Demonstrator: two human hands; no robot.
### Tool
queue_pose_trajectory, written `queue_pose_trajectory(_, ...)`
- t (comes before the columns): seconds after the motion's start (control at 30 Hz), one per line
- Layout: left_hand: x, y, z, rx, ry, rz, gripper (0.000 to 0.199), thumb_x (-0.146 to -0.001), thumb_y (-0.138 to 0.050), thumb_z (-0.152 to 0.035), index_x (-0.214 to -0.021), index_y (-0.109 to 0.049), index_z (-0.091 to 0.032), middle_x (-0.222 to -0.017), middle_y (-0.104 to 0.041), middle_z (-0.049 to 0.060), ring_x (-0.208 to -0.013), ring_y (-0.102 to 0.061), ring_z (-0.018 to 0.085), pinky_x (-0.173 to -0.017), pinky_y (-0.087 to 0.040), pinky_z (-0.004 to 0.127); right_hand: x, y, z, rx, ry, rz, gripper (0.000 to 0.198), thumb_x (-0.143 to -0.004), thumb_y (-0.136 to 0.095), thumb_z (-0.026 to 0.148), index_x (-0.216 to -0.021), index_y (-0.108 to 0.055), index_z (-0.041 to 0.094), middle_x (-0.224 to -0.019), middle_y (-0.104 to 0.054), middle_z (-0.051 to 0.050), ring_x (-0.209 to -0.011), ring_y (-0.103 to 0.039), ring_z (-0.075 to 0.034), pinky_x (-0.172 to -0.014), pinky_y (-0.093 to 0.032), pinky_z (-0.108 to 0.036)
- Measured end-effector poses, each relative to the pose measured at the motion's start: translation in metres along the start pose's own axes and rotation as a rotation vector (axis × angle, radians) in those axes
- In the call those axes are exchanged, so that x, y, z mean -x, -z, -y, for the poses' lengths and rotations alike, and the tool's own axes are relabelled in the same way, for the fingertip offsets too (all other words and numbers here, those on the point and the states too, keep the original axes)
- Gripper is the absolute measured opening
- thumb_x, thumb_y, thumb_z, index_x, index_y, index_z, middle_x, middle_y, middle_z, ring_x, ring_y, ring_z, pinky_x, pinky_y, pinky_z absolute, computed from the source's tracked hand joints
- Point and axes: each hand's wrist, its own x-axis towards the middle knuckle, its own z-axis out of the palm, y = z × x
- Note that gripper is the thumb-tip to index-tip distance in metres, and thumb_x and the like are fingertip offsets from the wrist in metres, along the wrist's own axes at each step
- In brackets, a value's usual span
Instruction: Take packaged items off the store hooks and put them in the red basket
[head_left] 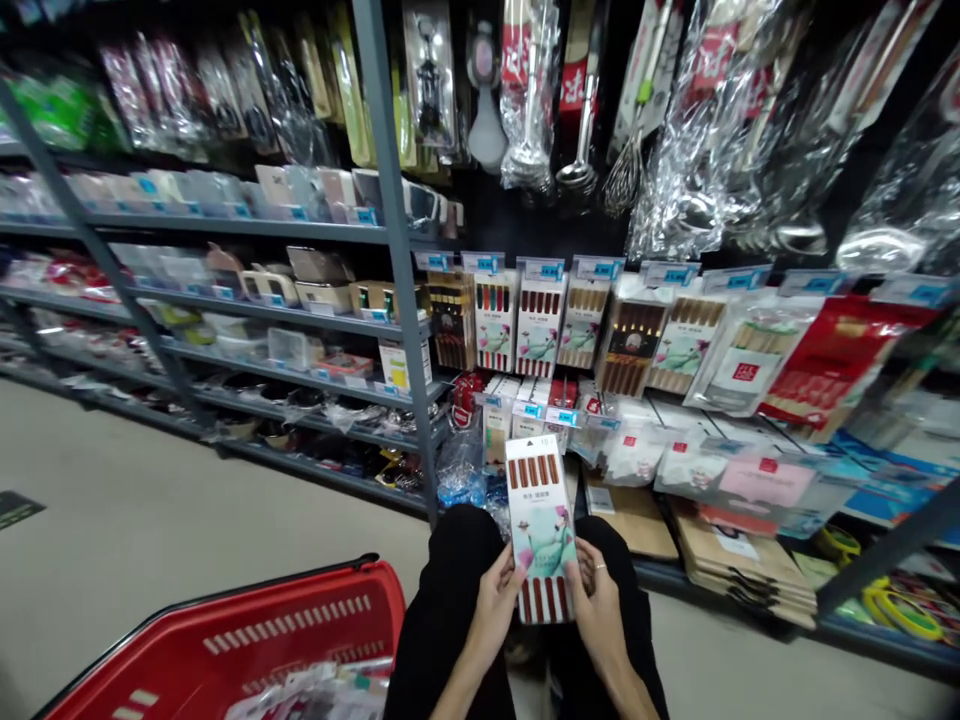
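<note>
From the head view, we grip the chopstick pack (540,530) by its lower end, left hand (496,598) and right hand (595,598) closed on opposite edges. Its long axis runs upright, away from us, toward the shelf (540,315); both hands equally near. A red basket (247,640) sits left of our left hand.

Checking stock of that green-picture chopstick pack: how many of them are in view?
4: one chopstick pack held between left hand and right hand; three hanging at. More may hang behind.
</note>
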Motion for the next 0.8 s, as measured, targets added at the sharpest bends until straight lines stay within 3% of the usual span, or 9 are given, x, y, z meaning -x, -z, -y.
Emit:
queue_pose_trajectory(0.13,-0.047,-0.019,-0.053,-0.054,-0.15,0.033,0.068,-0.089,-0.067,-0.048,-0.148,-0.052,-0.017,-0.14,-0.063,0.014,-0.125,-0.062,0.031,-0.111,-0.046,0.044,-0.054,0.002,0.04,-0.183,0.027,0.009,0.054,-0.095,-0.062,0.051,-0.137,-0.051,0.018,-0.127,-0.066,-0.015,-0.116,-0.066,-0.027,-0.102,-0.054,-0.04)
queue_pose_trajectory(0.27,-0.121,-0.042,-0.125,-0.115,-0.343,0.014,0.068,-0.088,-0.069,-0.046,-0.146,-0.054,-0.014,-0.137,-0.065,0.014,-0.122,-0.064,0.029,-0.107,-0.05,0.041,-0.142,-0.006,0.09,-0.225,0.169,0.047,0.063,-0.094,-0.064,0.048,-0.146,-0.043,0.02,-0.135,-0.062,-0.014,-0.123,-0.061,-0.025,-0.107,-0.05,-0.039)
queue_pose_trajectory(0.37,-0.183,-0.051,-0.157,-0.156,-0.438,-0.066,0.066,-0.088,-0.069,-0.047,-0.142,-0.057,-0.012,-0.131,-0.069,0.014,-0.119,-0.065,0.029,-0.105,-0.051,0.04,-0.209,-0.021,0.106,-0.226,0.256,0.007,0.063,-0.092,-0.066,0.046,-0.145,-0.045,0.018,-0.134,-0.062,-0.014,-0.122,-0.061,-0.025,-0.107,-0.049,-0.041)
queue_pose_trajectory(0.43,-0.221,-0.052,-0.16,-0.176,-0.486,-0.102,0.061,-0.09,-0.066,-0.048,-0.14,-0.06,-0.012,-0.131,-0.069,0.013,-0.121,-0.064,0.029,-0.108,-0.049,0.041,-0.247,-0.033,0.102,-0.235,0.302,-0.027,0.061,-0.092,-0.066,0.046,-0.143,-0.047,0.018,-0.134,-0.063,-0.015,-0.122,-0.062,-0.025,-0.107,-0.049,-0.042)
queue_pose_trajectory(0.57,-0.278,-0.044,-0.145,-0.222,-0.569,-0.195,0.055,-0.094,-0.062,-0.046,-0.141,-0.06,-0.017,-0.144,-0.06,0.01,-0.134,-0.055,0.027,-0.117,-0.041,0.041,-0.296,-0.058,0.079,-0.263,0.344,-0.053,0.055,-0.095,-0.063,0.042,-0.143,-0.048,0.018,-0.132,-0.064,-0.014,-0.119,-0.063,-0.024,-0.106,-0.05,-0.04)
queue_pose_trajectory(0.8,-0.324,-0.036,-0.138,-0.213,-0.622,-0.294,0.056,-0.097,-0.058,-0.046,-0.147,-0.053,-0.022,-0.145,-0.059,0.008,-0.132,-0.058,0.026,-0.115,-0.044,0.039,-0.334,-0.086,0.069,-0.298,0.4,-0.149,0.05,-0.096,-0.063,0.035,-0.142,-0.051,0.02,-0.136,-0.062,-0.011,-0.122,-0.061,-0.021,-0.106,-0.049,-0.036)
